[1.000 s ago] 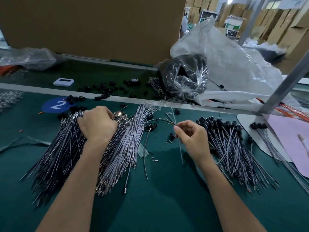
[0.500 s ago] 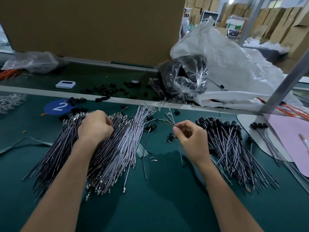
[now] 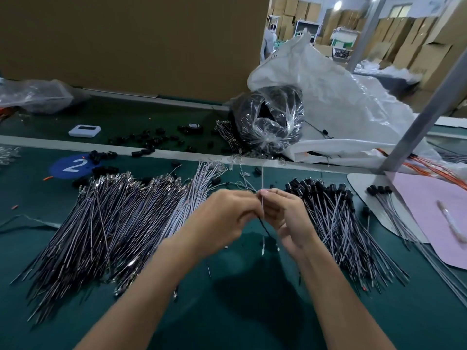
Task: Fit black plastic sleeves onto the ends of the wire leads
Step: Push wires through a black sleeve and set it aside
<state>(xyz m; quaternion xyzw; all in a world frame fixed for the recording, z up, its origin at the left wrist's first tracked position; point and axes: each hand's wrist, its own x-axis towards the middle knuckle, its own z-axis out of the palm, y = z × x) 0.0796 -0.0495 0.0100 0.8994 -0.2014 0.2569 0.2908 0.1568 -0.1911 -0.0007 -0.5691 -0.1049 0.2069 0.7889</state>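
My left hand (image 3: 227,215) and my right hand (image 3: 285,218) meet above the middle of the green table (image 3: 240,311), fingertips together. Between them they pinch thin wire leads (image 3: 262,210) that hang down below the hands. A sleeve between the fingers cannot be made out. A large fan of bare leads (image 3: 108,218) lies to the left. To the right lies a pile of leads with black sleeves fitted (image 3: 336,218). Loose black sleeves (image 3: 149,145) are scattered at the back.
A clear bag of black parts (image 3: 270,122) and a big white plastic sack (image 3: 341,97) sit behind. A pink sheet (image 3: 434,210) and a few sleeved leads (image 3: 386,198) lie at the right. A grey post (image 3: 424,114) rises at right; a blue "2" sticker (image 3: 73,165) at left.
My left hand left the bare-lead pile and moved right with a lead to meet my right hand, which shifted slightly toward the centre.
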